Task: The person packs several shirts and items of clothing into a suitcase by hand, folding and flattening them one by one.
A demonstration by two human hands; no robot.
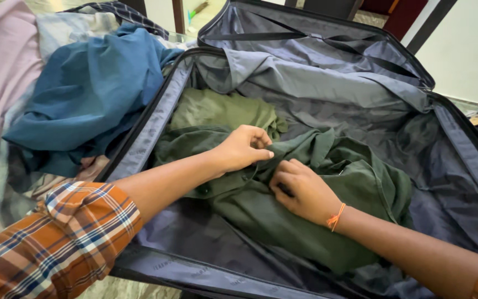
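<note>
An open dark suitcase [156,119] with grey lining lies in front of me. Inside it a dark green shirt [360,182] is spread over a lighter olive garment [217,108]. My left hand [244,147] pinches a fold of the dark green shirt near its middle. Just to the right of it, my right hand [302,191], with an orange thread on the wrist, presses and grips the same shirt. Both forearms reach in from the near edge; the left sleeve is orange plaid.
A heap of clothes lies left of the suitcase: a blue garment [84,94], a pale pink one [1,72] and light fabric beneath. The suitcase lid [316,44] stands open at the back. A white wall is at the far right.
</note>
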